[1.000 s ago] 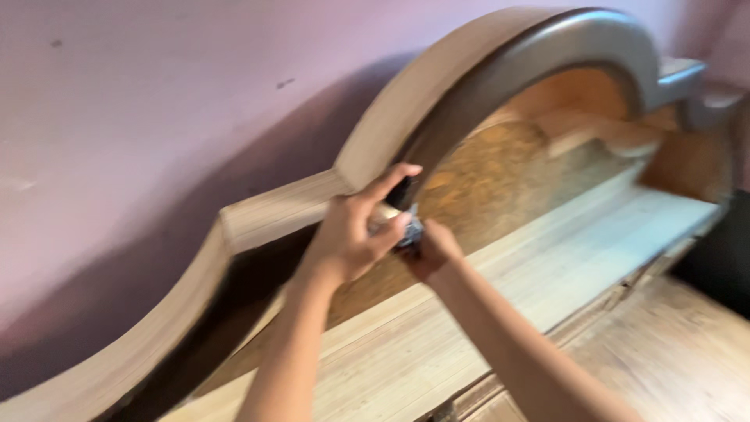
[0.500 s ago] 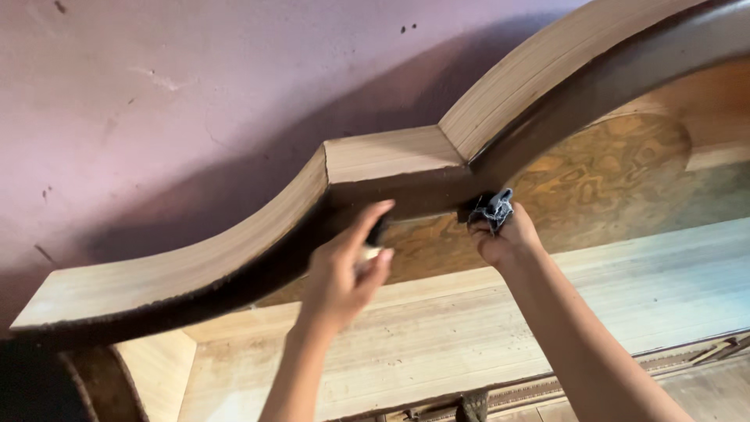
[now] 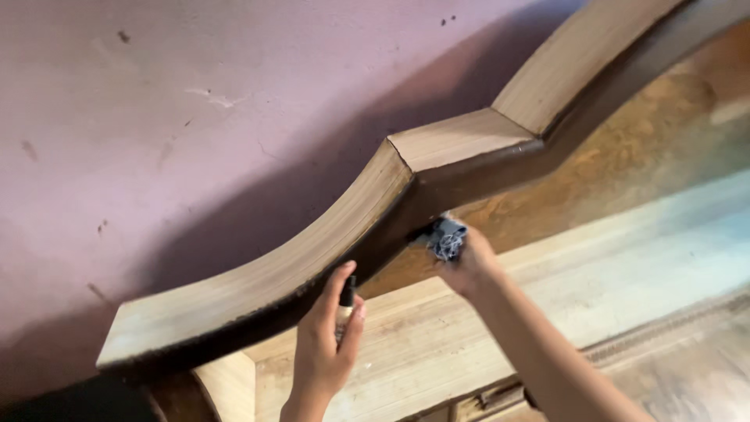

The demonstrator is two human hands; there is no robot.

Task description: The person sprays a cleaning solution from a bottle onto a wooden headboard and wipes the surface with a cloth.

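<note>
the right hand (image 3: 469,266) is clenched around a wad of grey cloth (image 3: 448,237) and presses it against the dark stained edge of the curved wooden frame (image 3: 328,242), just under the step in its profile. the left hand (image 3: 324,344), nearer and further left, grips a small bottle with a black cap (image 3: 347,295), held upright just below the same dark edge. beyond the frame stands a pink wall (image 3: 195,101). a pale wooden board (image 3: 625,258) lies to the right, under the right forearm.
</note>
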